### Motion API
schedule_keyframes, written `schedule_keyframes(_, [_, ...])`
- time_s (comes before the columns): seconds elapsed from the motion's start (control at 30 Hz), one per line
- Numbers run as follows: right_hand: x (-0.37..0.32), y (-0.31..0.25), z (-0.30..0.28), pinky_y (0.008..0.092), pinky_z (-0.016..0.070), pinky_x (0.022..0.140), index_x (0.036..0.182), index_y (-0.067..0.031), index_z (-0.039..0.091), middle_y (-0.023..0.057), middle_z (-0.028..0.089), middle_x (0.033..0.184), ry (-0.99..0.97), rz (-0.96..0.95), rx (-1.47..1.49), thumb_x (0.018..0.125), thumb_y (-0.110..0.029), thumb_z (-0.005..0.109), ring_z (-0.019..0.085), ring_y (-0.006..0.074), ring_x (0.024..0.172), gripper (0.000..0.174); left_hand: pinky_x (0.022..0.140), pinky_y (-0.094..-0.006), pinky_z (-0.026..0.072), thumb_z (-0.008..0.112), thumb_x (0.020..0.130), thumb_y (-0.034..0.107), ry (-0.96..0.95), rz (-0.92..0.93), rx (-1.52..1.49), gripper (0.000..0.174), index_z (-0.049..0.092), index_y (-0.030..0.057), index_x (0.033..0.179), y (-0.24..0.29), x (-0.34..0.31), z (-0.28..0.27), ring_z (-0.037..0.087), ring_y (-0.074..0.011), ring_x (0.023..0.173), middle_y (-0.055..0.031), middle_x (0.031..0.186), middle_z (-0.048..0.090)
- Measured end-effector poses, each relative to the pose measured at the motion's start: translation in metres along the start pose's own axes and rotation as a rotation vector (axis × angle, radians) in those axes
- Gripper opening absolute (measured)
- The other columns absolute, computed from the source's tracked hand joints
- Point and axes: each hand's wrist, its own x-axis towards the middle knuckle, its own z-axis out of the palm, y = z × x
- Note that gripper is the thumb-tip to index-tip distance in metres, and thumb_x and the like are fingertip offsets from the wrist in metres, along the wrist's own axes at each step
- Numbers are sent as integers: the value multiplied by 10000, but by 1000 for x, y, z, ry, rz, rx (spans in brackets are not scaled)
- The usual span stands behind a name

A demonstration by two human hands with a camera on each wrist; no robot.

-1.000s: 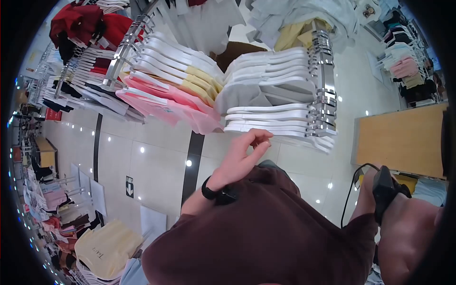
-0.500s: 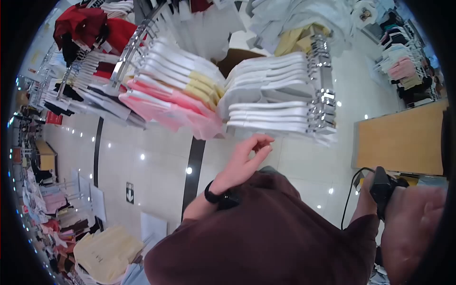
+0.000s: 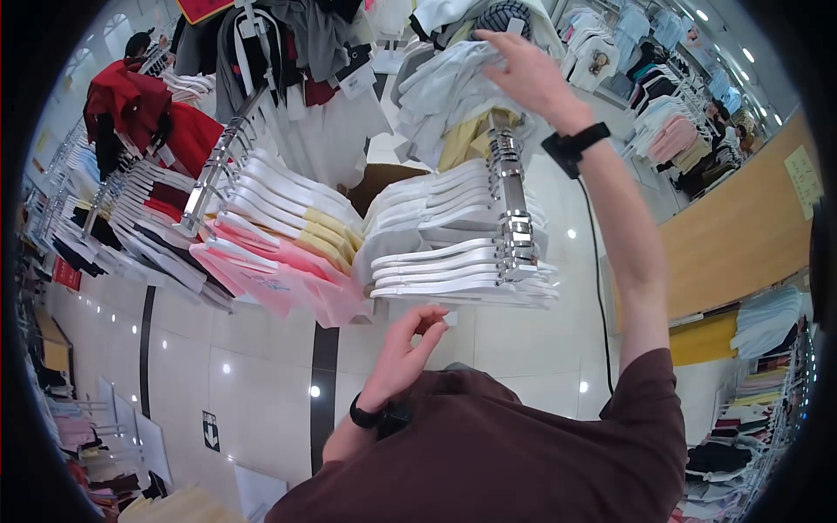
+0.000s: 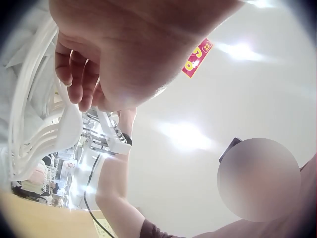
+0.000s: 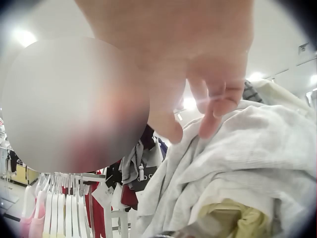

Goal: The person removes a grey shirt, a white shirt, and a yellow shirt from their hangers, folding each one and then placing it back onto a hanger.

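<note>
My right hand [image 3: 539, 83] reaches to the pile of pale clothes [image 3: 449, 87] heaped at the far end of the rack. In the right wrist view its fingers [image 5: 210, 124] point down at the light grey-white cloth [image 5: 237, 144], loosely bent; whether they touch it I cannot tell. My left hand [image 3: 404, 356] hovers in front of the nearest white hangers [image 3: 436, 270], fingers loosely curled and holding nothing. In the left wrist view the left hand [image 4: 124, 54] is beside the white hangers [image 4: 67, 129]. Yellow cloth [image 3: 468, 139] lies under the pile's near side.
Pink shirts [image 3: 288, 275] and more hangers hang on the left rail [image 3: 214, 170]. A chrome rail [image 3: 514, 209] carries the right row. Red clothes [image 3: 166, 122] hang further left. At the right stands a wooden panel [image 3: 732, 235], with a black cable [image 3: 597, 288] near it.
My right arm has swung from the lower right up to the clothes pile. The head view has shifted, so the racks appear lower and further left. The left hand keeps its loose curl.
</note>
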Motion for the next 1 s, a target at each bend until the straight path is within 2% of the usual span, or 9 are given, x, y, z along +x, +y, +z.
schedule_keyframes(0.03, [5,-2,9,423,570,915,1461,-148,577,143,661,1284,61,-123,-41,934,-247,718,698,343,1029,554,867,-304,512,639,1022,121,8,-8,0,266,656,-5,1255,-2,0,0,646,-151,915,-69,1031,720])
schedule_keyframes(0.27, [32,-14,8,508,553,927,1238,-86,636,183,643,1183,-181,33,-162,951,-201,611,685,399,1038,311,951,-291,507,590,1049,74,8,-55,-76,249,617,-4,1284,11,-7,-3,638,-122,1040,-54,1118,668])
schedule_keyframes(0.4, [47,1,-5,513,544,910,1148,-90,645,231,654,920,88,235,29,1016,-273,517,676,409,1034,259,928,-314,508,572,1048,73,-91,24,-94,248,618,2,1281,56,-5,-13,622,-143,1021,-78,1140,656])
schedule_keyframes(0.47, [55,27,-15,488,536,935,1118,-72,641,203,680,858,120,299,-4,1043,-321,484,697,370,1042,304,953,-360,506,612,1023,124,-312,261,-316,291,624,3,1288,82,-1,-18,643,-194,1059,-106,1113,685])
schedule_keyframes(0.57, [51,56,-32,362,578,768,1204,2,665,105,747,996,389,352,-40,1076,-293,502,717,216,910,360,908,-417,510,613,1050,365,-612,598,-615,443,647,-18,1271,121,16,0,607,-311,1053,-200,1215,651])
schedule_keyframes(0.63, [47,47,-58,361,578,755,1196,-11,677,98,751,1012,368,506,579,1083,-353,496,720,207,891,403,957,-461,506,582,1038,501,-806,748,-794,614,631,-56,1291,145,27,24,595,-377,1130,-280,1279,609])
schedule_keyframes(0.77, [36,49,-70,359,580,798,1185,-68,704,61,751,1028,184,559,1103,1086,-409,512,712,188,882,403,1069,-543,488,556,992,694,-1006,916,-1272,949,566,-191,1334,172,32,77,566,-530,1267,-453,1386,487])
schedule_keyframes(0.93, [33,32,-69,344,579,857,1181,-83,710,56,754,1057,113,637,1229,1096,-383,505,709,182,944,374,1043,-580,496,568,934,778,-1034,844,-1463,1037,546,-176,1339,173,24,99,574,-581,1249,-496,1385,460])
schedule_keyframes(1.0, [38,26,-71,340,578,875,1179,-82,711,57,757,1071,129,600,1324,1104,-368,491,708,182,963,369,1082,-622,433,595,968,687,-953,867,-1526,879,583,-110,1337,160,22,104,479,-584,1325,-473,1424,436])
